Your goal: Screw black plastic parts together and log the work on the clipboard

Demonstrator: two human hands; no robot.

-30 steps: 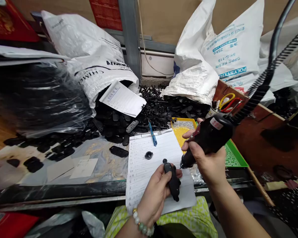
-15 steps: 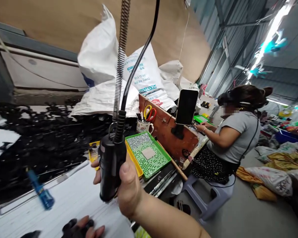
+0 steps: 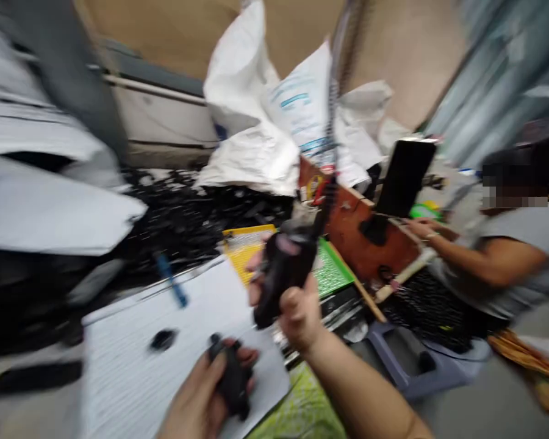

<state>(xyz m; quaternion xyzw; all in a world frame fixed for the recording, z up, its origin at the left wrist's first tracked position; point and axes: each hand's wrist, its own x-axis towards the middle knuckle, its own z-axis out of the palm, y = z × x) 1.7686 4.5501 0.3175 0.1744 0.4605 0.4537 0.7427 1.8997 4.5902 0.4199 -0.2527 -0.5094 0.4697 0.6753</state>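
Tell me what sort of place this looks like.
Probably a small assembly workshop: the right hand grips a dark handheld tool, a heap of small black parts lies ahead, and a co-worker is busy to the right.

In my left hand I have a small, elongated black part, knobbed at its top end and tilted, over the paper near its lower right corner. My right hand grips a black, roughly cylindrical power tool with a pinkish label, leaning top to the right beside the paper's right edge, its lower end apart from the part. Blur hides finer detail.
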